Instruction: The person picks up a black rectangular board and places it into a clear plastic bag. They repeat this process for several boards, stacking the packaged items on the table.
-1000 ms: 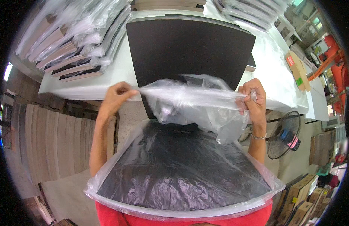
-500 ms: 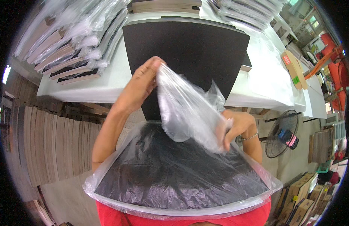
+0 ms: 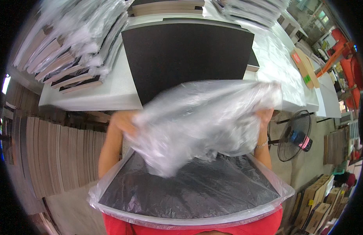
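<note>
A clear plastic bag (image 3: 205,117) is spread in the air between my hands, blurred by motion. My left hand (image 3: 127,123) grips its left side, and the plastic partly covers the fingers. On the other side my right hand (image 3: 264,114) holds the bag's right edge, a chain bracelet at the wrist; its fingertips are hidden. Below, against my body, lies a black sheet (image 3: 189,192) wrapped in clear plastic. Behind the bag, a stack of black boards (image 3: 185,55) leans at the table's front edge, its lower part hidden.
Plastic-wrapped boards (image 3: 79,58) are piled on the white table (image 3: 91,96) at left, with more wrapped boards (image 3: 254,11) at the far right. A cardboard box (image 3: 304,67) lies at the table's right. Below stand a fan (image 3: 295,137), stacked grey boards (image 3: 64,156) and cartons (image 3: 312,203).
The bag has been raised and spread wide between my hands. My left hand has dropped lower and further left; my right hand has moved right and slightly up.
</note>
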Motion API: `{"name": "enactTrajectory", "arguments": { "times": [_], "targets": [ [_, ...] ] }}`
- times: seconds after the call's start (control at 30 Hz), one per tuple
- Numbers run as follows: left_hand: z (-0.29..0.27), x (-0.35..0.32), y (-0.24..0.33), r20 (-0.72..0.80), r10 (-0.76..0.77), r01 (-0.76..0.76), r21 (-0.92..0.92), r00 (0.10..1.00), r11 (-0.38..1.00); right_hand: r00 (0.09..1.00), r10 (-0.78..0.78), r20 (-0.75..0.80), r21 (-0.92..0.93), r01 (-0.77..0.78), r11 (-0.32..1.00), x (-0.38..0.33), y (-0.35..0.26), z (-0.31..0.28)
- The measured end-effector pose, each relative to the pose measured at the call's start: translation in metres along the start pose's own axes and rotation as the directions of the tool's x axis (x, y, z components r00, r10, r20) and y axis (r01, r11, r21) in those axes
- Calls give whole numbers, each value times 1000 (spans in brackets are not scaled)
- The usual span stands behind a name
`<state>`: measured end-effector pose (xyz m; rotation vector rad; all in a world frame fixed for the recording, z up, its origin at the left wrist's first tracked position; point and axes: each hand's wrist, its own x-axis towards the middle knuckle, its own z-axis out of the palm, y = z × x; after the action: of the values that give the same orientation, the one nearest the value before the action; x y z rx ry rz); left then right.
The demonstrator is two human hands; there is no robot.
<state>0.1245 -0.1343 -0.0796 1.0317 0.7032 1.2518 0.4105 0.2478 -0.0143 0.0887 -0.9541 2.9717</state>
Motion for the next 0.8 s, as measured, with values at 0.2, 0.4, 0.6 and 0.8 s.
{"name": "enactTrajectory", "arguments": {
  "times": [0.2, 0.4, 0.6, 0.8],
  "targets": [
    [-11, 0, 32, -527, 393, -540, -154, 753, 828, 965, 245, -92, -18, -248, 969, -11, 32, -56],
    [16, 20, 50, -597, 439, -611, -111, 671, 784, 736, -104, 669, 296, -135, 946, 35, -5, -42],
    [31, 8, 23, -634, 234, -332, -39, 737, 943, 802, -440, -404, -332, 320, 887, 17, 6, 0],
    [16, -9, 44, -57, -190, 197, 176, 980, 964, 982, 37, 186, 123, -61, 991, -14, 12, -37]
  ]
}}
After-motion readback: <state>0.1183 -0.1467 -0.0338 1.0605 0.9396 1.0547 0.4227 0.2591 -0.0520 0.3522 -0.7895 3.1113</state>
